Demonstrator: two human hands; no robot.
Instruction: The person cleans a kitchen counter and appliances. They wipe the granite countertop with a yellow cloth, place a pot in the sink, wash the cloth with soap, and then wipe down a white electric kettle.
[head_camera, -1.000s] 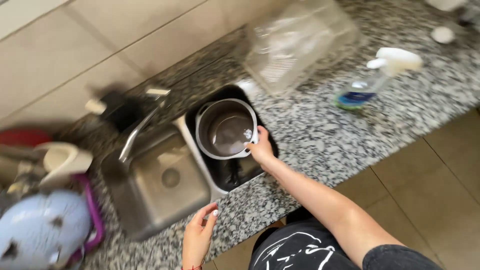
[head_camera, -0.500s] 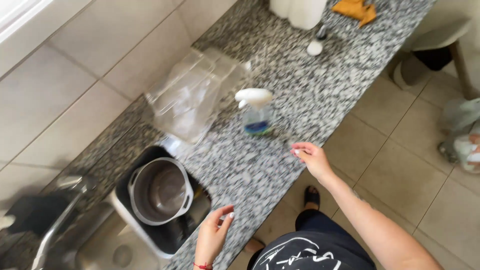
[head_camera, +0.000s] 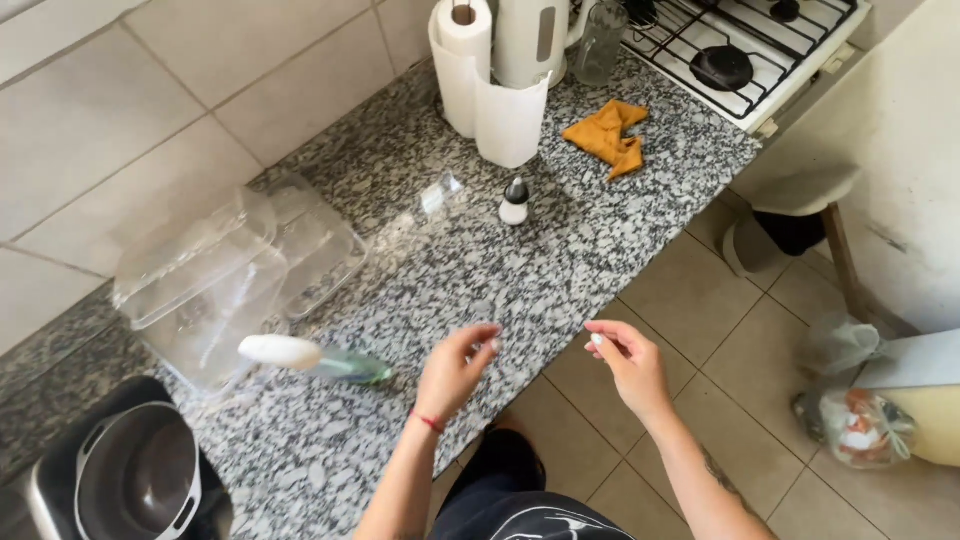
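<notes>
Head view: the left hand hovers over the front edge of the speckled granite tabletop with its grip loosely curled and holding nothing, and the right hand hangs just past that edge above the tiled floor, its fingers half bent and likewise bare. Nearest the left hand, a spray bottle with a white head lies on the tabletop, beside clear plastic containers. Farther back stand a small white bottle, paper towel rolls and an orange cloth near the stove.

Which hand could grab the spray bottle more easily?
Probably the left hand: it hovers right beside the spray bottle lying on the counter. The right hand is farther, off the edge.
</notes>
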